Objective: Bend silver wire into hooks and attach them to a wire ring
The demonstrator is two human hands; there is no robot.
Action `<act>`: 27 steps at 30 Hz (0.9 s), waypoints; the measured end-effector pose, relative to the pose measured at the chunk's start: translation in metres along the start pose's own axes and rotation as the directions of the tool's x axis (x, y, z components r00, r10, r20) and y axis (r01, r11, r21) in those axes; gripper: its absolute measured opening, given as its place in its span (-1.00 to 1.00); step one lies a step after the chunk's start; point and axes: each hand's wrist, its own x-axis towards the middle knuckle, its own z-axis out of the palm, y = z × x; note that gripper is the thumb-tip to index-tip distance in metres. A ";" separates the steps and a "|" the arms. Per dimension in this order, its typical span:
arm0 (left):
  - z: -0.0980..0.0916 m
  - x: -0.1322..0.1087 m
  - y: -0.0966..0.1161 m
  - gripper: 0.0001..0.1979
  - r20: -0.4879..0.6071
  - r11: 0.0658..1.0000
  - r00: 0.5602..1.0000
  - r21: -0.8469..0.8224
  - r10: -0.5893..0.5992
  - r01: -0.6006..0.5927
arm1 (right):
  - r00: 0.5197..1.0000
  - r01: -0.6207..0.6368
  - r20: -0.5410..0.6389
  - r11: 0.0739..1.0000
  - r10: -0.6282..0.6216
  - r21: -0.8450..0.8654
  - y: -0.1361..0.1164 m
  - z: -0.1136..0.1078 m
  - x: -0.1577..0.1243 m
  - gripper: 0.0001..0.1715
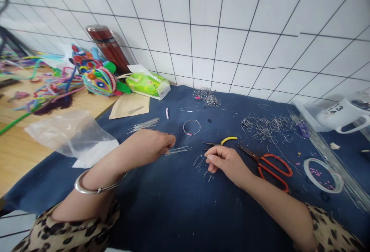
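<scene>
My left hand (150, 148), a silver bangle on its wrist, is closed in a pinch on a small bundle of straight thin wires (178, 150) that pokes out to the right just above the dark blue cloth (173, 205). My right hand (227, 162) is curled shut, with a few bent wire pieces (207, 175) under its fingertips. A U-shaped bent wire (199, 161) lies between the two hands. Just beyond my right hand lie yellow-handled pliers (224, 141) and orange-handled scissors (270, 166).
A wire ring (191, 127), another bundle of straight wires (143, 125) and heaps of wire scraps (264, 128) lie on the cloth. A tape roll (323, 175) and a white mug (343, 114) are at right. Clear plastic bag (72, 132), colourful crafts (95, 76) and a flask (108, 47) at left.
</scene>
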 end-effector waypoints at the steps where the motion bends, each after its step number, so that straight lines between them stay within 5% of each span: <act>1: -0.001 0.000 0.001 -0.92 0.006 1.000 1.000 -0.012 0.009 -0.009 | 1.000 0.001 -0.002 1.000 -0.001 -0.001 0.000 0.000 0.000 -0.82; 19: -0.002 -0.001 -0.004 -0.89 0.019 0.991 0.999 -0.129 0.040 -0.037 | 1.000 -0.005 0.014 0.999 0.005 -0.042 -0.001 0.001 0.000 -0.83; 25: 0.001 0.002 -0.007 -0.87 -0.087 0.982 0.994 -0.171 0.066 -0.080 | 1.000 0.016 0.015 0.995 -0.014 -0.097 0.000 0.003 -0.001 -0.83; 27: 0.001 0.003 -0.003 -0.87 -0.124 0.977 0.988 -0.182 0.093 -0.114 | 0.992 0.107 -0.043 0.969 -0.119 -0.225 0.000 0.004 -0.003 -0.83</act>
